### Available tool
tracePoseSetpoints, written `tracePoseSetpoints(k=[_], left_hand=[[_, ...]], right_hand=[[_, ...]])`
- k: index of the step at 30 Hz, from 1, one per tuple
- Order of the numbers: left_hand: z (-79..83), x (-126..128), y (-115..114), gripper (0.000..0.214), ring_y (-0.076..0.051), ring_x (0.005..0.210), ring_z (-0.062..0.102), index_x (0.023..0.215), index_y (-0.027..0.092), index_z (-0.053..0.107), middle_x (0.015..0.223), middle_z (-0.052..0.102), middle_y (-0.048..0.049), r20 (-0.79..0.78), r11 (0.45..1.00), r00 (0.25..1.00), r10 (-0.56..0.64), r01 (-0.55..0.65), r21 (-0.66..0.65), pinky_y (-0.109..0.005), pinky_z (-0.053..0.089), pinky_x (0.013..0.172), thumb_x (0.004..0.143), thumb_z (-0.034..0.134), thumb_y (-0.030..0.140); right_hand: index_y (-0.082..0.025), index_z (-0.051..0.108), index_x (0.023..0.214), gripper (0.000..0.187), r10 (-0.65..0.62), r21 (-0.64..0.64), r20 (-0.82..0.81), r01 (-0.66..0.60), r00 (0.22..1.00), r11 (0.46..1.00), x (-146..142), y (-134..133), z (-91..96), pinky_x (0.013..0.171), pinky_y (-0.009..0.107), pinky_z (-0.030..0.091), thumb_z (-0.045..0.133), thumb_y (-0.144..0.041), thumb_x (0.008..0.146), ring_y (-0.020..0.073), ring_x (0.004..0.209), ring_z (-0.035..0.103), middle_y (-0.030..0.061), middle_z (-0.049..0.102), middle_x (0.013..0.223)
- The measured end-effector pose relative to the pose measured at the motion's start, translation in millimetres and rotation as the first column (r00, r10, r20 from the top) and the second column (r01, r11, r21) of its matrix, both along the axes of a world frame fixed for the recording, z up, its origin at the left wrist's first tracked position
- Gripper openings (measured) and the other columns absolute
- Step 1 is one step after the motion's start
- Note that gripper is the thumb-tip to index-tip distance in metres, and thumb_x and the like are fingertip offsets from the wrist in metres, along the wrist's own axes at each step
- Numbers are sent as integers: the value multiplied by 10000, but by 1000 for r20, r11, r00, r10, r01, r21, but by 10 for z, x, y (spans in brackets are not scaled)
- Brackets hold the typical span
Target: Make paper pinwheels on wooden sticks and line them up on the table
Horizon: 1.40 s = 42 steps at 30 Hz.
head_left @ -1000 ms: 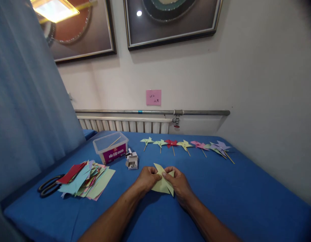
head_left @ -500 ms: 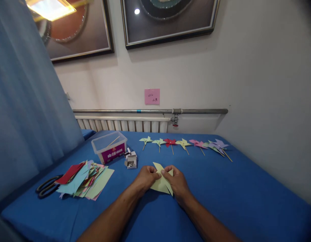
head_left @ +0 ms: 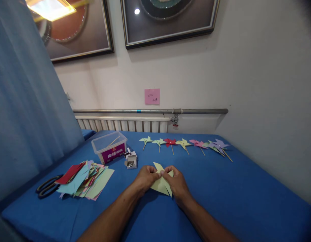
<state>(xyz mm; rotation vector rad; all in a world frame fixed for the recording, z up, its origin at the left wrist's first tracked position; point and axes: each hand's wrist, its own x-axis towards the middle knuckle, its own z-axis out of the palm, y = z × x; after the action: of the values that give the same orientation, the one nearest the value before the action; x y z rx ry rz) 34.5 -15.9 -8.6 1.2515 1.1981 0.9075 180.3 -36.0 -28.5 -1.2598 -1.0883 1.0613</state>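
Observation:
A pale yellow-green paper pinwheel blade (head_left: 160,186), slit from its corners and partly folded inward, is held over the middle of the blue-covered table (head_left: 221,198). My left hand (head_left: 146,178) pinches its left side with the thumb near the centre. On the other side, my right hand (head_left: 176,183) grips the paper, its thumb pressing close to the left thumb at the middle. One pointed flap stands up at the top and another points down between the hands. The fingers behind the paper are hidden.
Finished pinwheels (head_left: 183,144) on sticks lie in a row along the back. At left are a clear plastic tub (head_left: 108,148) with a stick in it, a small box (head_left: 131,162) of metal bits, a pile of coloured paper (head_left: 82,179) and black-handled scissors (head_left: 48,186).
Both hands stay almost where they were, still on the paper. The lower pointed flap has shifted very slightly left and down.

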Motion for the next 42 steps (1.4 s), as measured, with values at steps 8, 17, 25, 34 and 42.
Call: tracePoseSetpoints(k=[8,17,25,34,42], left_hand=[[-13,-13,13,304,-80,474,449,656,172,547,550,559,39,27,1000,1000,13,-13,-11,-227,300,484,645,806,330],[-2,-8,9,318,-88,463,470,641,158,575,541,584,19,85,1000,996,11,-9,-23,-232,304,480,577,821,348],[-22,-13,20,316,-96,481,492,659,158,587,560,605,16,83,1000,996,12,-10,-27,-231,335,494,562,826,340],[1,-12,34,217,-121,503,539,677,144,623,593,641,-13,87,998,996,31,-26,-53,-243,385,516,575,782,249],[75,4,6,153,-121,479,540,635,150,618,561,643,-14,151,992,985,84,-68,-108,-234,380,495,565,752,172]], right_hand=[[-251,587,784,333,65,-15,-109,-67,992,998,-14,-13,45,492,276,444,805,-470,660,166,491,578,-50,639,563],[-246,573,800,334,55,-16,-86,-56,995,998,-4,20,17,492,266,453,793,-453,654,159,499,581,-46,642,585],[-251,575,796,247,36,-23,-5,-36,999,999,-4,-5,67,484,274,453,726,-404,675,168,495,587,-51,634,562],[-245,592,839,305,75,24,-70,-73,995,997,-25,41,-35,512,282,463,757,-434,666,183,538,616,-34,666,619],[-227,605,941,366,90,57,-61,-86,994,995,-27,64,-68,550,293,482,732,-396,643,198,600,634,-10,699,710]])
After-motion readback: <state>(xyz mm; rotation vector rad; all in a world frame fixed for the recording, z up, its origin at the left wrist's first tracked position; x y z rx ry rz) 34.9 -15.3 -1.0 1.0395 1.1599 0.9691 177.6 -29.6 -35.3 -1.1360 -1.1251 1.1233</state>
